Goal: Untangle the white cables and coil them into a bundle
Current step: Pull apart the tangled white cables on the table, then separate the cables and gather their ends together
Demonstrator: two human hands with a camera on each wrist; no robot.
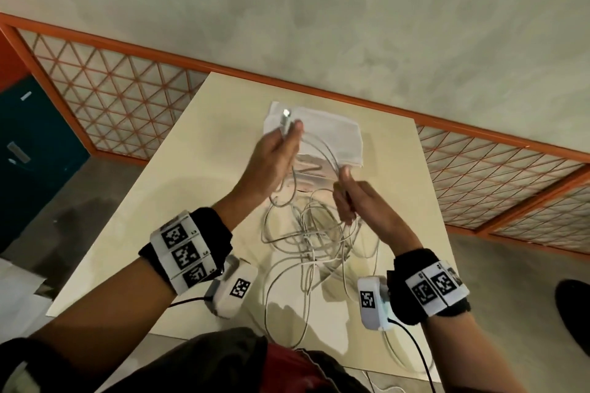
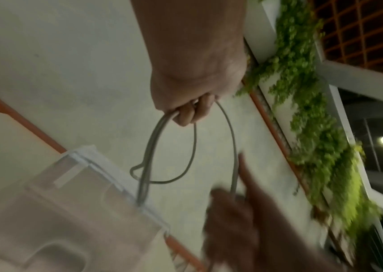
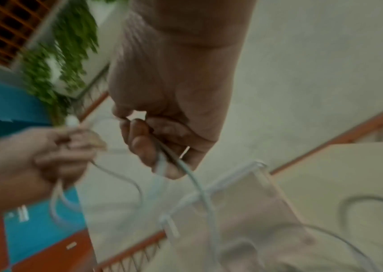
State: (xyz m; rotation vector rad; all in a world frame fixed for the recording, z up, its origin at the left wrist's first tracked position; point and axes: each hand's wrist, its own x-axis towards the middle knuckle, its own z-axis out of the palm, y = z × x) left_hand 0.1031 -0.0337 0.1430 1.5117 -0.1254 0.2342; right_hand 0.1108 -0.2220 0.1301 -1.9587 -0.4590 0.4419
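Note:
A tangle of white cables (image 1: 314, 239) lies on the cream table (image 1: 153, 210), with loops trailing toward the near edge. My left hand (image 1: 276, 156) is raised above the table and pinches a cable near its plug end (image 1: 285, 118), which points up. Strands hang from that hand (image 2: 185, 110) in loops (image 2: 162, 165). My right hand (image 1: 352, 198) sits lower and to the right, its fingers curled round cable strands (image 3: 181, 165) that run down into the tangle. An arc of cable (image 1: 322, 150) spans between both hands.
A clear plastic container (image 1: 322, 140) stands on the table behind the hands. An orange lattice railing (image 1: 121, 89) runs along the far side. A teal cabinet (image 1: 28, 143) is at the left. Grey floor surrounds the table.

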